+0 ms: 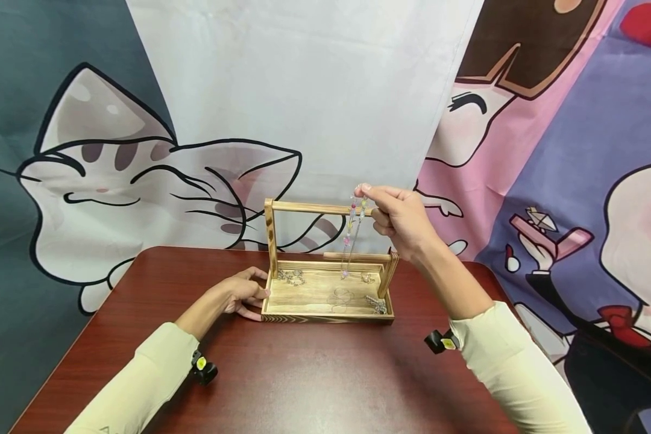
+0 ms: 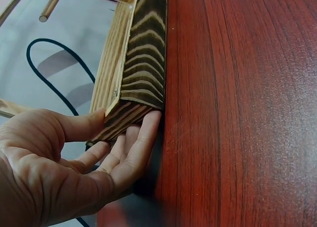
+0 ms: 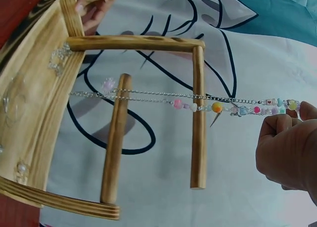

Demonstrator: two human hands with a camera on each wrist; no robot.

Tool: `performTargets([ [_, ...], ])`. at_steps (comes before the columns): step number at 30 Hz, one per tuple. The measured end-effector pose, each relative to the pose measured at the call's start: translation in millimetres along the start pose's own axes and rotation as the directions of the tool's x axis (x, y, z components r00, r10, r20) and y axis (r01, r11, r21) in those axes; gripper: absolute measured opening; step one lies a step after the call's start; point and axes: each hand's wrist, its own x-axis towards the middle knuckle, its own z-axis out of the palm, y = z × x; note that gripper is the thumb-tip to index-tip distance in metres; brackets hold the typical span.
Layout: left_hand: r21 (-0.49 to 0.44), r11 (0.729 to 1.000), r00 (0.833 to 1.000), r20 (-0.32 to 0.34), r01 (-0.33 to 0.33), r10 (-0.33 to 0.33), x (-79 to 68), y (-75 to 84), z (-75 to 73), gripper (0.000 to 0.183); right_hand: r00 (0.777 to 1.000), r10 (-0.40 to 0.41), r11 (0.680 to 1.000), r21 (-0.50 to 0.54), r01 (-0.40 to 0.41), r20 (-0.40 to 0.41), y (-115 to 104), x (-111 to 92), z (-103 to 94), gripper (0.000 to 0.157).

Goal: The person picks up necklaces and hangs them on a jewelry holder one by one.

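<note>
Right hand (image 1: 405, 220) raised well above left fingers, fingertips pinched together, other fingers curled just below pinch. Right forearm (image 1: 456, 280) slants down and back, well behind those fingers. Left hand (image 1: 243, 293) low, in grip, thumb (image 2: 81, 127) set opposite bent fingers (image 2: 134, 160). Left forearm (image 1: 199, 311) angles back behind them, toward person's body.

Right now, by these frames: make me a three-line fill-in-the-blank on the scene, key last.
1. The silver-coloured chain necklace strung with colourful ____ hangs from the person's right hand.
2. In the head view, the left hand grips the rectangular light-brown wooden tray at its ____ end.
3. There, the round wooden bar on the left wooden post sits ____ than the other bar, on the right post.

beads; left; higher
</note>
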Motion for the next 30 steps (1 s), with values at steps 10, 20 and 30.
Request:
performTargets([
  [10,0.000,1.000,1.000,-0.009,-0.007,0.007,-0.6,-0.4,1.6,0.056,0.999,-0.040,0.999,0.003,0.040,-0.029,-21,9,-4.6,0.021],
  [20,0.008,1.000,1.000,-0.007,0.001,-0.001,-1.0,-0.1,2.5,0.057,0.991,-0.104,0.994,0.027,0.107,-0.081,-38,16,-20.5,0.021],
  [30,0.015,1.000,1.000,-0.010,0.004,-0.004,-1.2,0.7,1.6,0.057,0.985,-0.129,0.988,0.064,0.137,-0.118,-51,24,-34.5,0.022],
])
